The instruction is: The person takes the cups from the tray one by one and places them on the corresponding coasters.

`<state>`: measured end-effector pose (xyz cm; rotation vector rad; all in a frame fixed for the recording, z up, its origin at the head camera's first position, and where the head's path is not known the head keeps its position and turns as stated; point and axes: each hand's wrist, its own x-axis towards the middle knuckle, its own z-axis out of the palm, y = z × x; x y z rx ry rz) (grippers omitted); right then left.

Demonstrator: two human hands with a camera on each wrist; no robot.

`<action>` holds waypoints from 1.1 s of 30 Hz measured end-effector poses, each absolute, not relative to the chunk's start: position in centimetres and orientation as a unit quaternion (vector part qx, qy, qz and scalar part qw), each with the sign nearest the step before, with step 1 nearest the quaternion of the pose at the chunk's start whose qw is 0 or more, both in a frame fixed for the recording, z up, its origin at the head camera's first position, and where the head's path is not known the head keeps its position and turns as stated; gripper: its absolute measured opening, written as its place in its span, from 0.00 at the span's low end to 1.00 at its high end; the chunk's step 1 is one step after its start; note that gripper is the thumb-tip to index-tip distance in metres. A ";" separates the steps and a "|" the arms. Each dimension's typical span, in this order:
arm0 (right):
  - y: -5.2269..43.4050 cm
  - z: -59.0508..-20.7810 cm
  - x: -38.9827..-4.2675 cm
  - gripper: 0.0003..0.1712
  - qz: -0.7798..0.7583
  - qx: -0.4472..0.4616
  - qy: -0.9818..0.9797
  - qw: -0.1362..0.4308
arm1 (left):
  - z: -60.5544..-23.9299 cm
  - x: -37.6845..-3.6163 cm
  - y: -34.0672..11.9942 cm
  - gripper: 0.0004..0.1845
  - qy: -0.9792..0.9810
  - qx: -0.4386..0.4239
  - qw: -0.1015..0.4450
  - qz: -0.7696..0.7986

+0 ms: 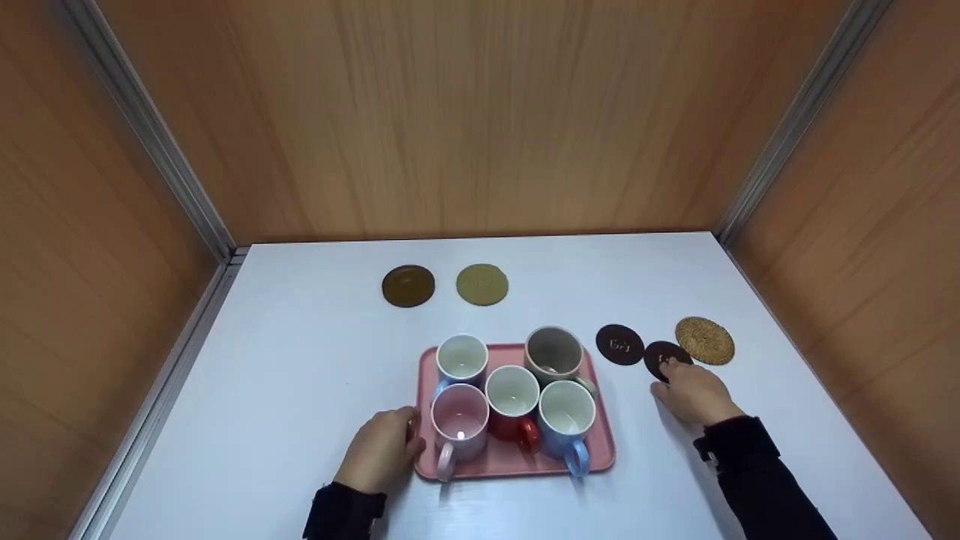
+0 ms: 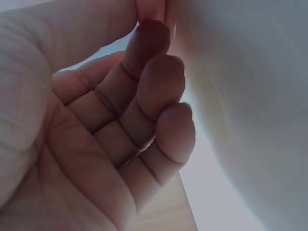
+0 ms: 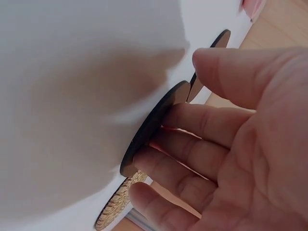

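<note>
My left hand [image 1: 381,450] pinches the left rim of a pink tray [image 1: 491,466]; a bit of pink edge shows by the thumb and fingertips in the left wrist view. On the tray stand several mugs: a pink mug [image 1: 459,424], a red mug [image 1: 514,401], a grey mug [image 1: 553,352], a blue mug [image 1: 567,420] and another blue mug [image 1: 461,360]. My right hand [image 1: 697,394] rests its fingertips on a dark round coaster [image 3: 156,118]. The thumb stays off the coaster in the right wrist view.
Beside the touched coaster lie a second dark coaster [image 1: 619,345] and a woven tan coaster [image 1: 705,340]. Farther back on the white table [image 1: 300,337] are a brown round coaster [image 1: 408,286] and an olive one. Wooden panels [image 1: 480,120] enclose the back and sides.
</note>
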<state>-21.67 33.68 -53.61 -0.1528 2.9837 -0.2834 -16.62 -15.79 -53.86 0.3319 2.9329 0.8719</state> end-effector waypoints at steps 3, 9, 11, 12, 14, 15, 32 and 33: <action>33.6 -53.6 -21.9 0.31 -0.099 -0.050 0.991 0.076 | -54.1 -16.7 -15.9 0.06 0.952 0.096 0.049 0.288; 33.6 -53.6 -22.5 0.32 -0.098 -0.048 0.991 0.076 | -54.4 -17.1 -15.9 0.16 0.945 0.077 0.066 0.309; 33.6 -53.4 -22.8 0.32 -0.097 -0.046 0.991 0.073 | -54.4 -17.2 -15.8 0.17 0.944 0.077 0.068 0.314; 33.6 -53.3 -22.9 0.32 -0.097 -0.046 0.992 0.073 | -54.4 -17.2 -15.8 0.17 0.944 0.078 0.069 0.314; 33.7 -53.2 -23.2 0.32 -0.098 -0.045 0.991 0.077 | -54.3 -17.3 -15.7 0.17 0.944 0.078 0.075 0.313; 33.7 -53.1 -23.3 0.32 -0.100 -0.045 0.991 0.082 | -54.3 -17.2 -15.7 0.17 0.944 0.078 0.077 0.312; 33.5 -52.4 -24.9 0.33 -0.112 -0.069 0.984 0.122 | -54.3 -16.8 -16.0 0.09 0.951 0.091 0.044 0.292; 33.4 -52.4 -24.9 0.33 -0.112 -0.068 0.984 0.125 | -54.4 -16.7 -16.0 0.08 0.951 0.090 0.045 0.293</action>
